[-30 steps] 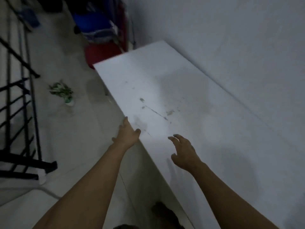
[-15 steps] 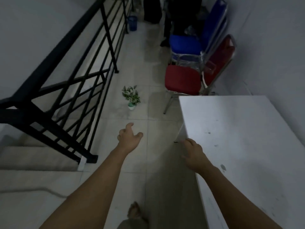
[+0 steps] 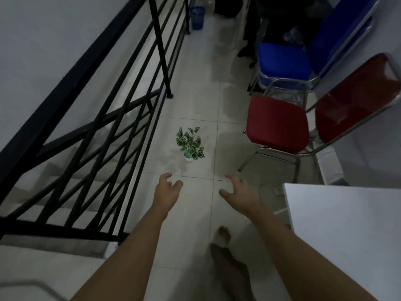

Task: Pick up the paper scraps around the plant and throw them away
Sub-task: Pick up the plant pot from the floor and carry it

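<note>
Head view: I noted the left hand [image 3: 166, 191] and right hand [image 3: 237, 193] both held out over the floor tiles [image 3: 195, 213], fingers loosely spread, holding nothing. The potted plant [image 3: 190, 145] stood ahead, between railing [image 3: 104, 118] and red chair [image 3: 280, 124]. I could not make out any paper scraps.

Potted plant [image 3: 190, 144] on the floor [image 3: 195, 213] at frame centre; stair railing [image 3: 91, 118] along the left; two chairs [image 3: 280, 124] upper right; table [image 3: 347, 231] lower right; both hands [image 3: 166, 192] below the plant, apart
</note>
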